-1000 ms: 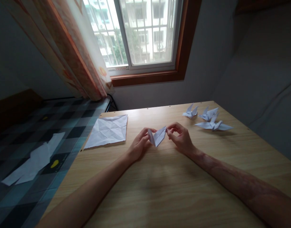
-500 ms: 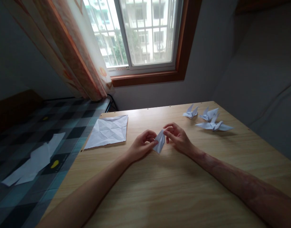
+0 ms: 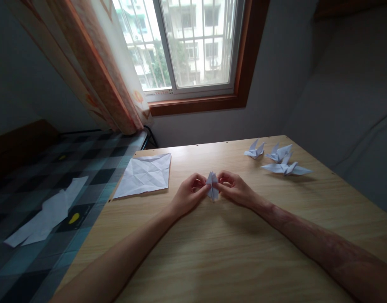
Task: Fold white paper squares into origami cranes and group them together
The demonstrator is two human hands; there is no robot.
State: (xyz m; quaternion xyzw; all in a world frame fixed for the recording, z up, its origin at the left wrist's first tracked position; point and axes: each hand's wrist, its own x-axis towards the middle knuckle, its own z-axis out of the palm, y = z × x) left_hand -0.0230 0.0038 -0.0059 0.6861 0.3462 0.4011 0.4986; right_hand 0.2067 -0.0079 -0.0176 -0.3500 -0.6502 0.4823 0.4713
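Note:
A small piece of folded white paper (image 3: 213,191), roughly diamond-shaped with its narrow tips pointing up and away from me, is held above the middle of the wooden table (image 3: 193,261). My left hand (image 3: 193,188) pinches its left side, thumb on the near face. From the right, my right hand (image 3: 233,187) grips the other edge, its thumb also lying on the near face. The fingers behind the paper are partly hidden. Several folded paper cranes (image 3: 286,168) stand on the table beyond my right hand, to the right.
A creased white paper sheet (image 3: 146,173) lies flat at the table's far left. Torn paper strips (image 3: 51,212) rest on the checked bed cover (image 3: 95,170) to the left. Behind the table are a wall, a barred window (image 3: 200,46) and an orange curtain (image 3: 95,63).
My right hand has moved down from the paper's top tip to its right side. The paper has turned more upright, and its tips now show apart. My left hand keeps its hold.

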